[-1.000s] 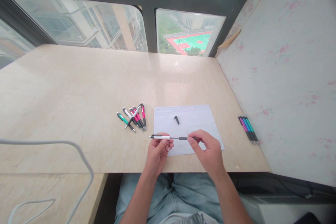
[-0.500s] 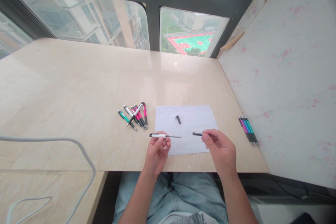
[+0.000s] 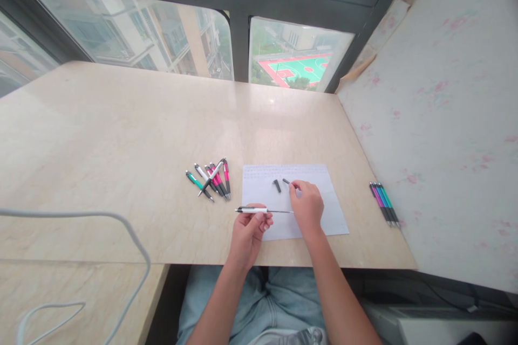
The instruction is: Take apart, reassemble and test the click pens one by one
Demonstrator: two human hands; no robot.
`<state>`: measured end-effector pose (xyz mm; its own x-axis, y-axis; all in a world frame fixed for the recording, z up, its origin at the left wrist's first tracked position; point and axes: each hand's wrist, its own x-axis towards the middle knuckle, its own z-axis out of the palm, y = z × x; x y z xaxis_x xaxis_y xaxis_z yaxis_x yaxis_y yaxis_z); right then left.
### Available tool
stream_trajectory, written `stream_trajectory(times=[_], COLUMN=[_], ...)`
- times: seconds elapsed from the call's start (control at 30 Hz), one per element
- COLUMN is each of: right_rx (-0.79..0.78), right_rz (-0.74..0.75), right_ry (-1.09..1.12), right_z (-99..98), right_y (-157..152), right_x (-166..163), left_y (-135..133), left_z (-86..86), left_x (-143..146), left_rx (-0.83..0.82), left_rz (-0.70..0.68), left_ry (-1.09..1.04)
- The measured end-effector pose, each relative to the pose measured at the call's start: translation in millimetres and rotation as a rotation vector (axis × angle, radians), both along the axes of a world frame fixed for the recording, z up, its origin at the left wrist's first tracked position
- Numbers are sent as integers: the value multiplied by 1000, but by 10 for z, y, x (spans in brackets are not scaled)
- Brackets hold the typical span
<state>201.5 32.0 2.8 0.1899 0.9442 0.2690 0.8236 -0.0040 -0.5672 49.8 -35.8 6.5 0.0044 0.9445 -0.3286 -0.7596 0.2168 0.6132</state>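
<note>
So our left hand [image 3: 250,229] sits just below the centre of the frame, palm tipped partly upward, thumb pinched against curled fingers, with the left forearm [image 3: 220,299] slanting up from the bottom edge. Our right hand [image 3: 308,205] is a bit higher and to the right, knuckles up, thumb and fingertips pinched together, right forearm [image 3: 342,291] angling in from lower right.
</note>
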Motion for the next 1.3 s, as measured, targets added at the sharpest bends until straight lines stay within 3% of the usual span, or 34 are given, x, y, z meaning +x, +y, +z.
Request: stream_trajectory(times=[0.13, 0.27, 0.4, 0.5, 0.57, 0.77, 1.07, 1.3], right_rx=[-27, -79, -122, -289, -363, -330, -258, -240], right_rz=[0, 20, 136, 324, 418, 474, 467, 478], right_ry=[-74, -2, 338, 717, 785, 566, 504, 503], right_z=[-18, 13, 146, 273, 345, 426, 461, 426], right_y=[9, 13, -103, -290, -407, -504, -518, -555], right_x=[-91, -67, 81, 203, 253, 253, 244, 234], left_y=[-1, -2, 0, 1, 0, -6, -6, 0], left_z=[-1, -2, -10, -24, -33, -16, 56, 30], left_x=[3, 5, 11, 19, 23, 30, 38, 51], left_rx=[2, 1, -1, 7, 17, 63, 106, 92], left_rz=[-8, -8, -9, -15, -21, -62, -127, -92], left_ry=[-4, -3, 4, 29, 52, 131, 244, 232])
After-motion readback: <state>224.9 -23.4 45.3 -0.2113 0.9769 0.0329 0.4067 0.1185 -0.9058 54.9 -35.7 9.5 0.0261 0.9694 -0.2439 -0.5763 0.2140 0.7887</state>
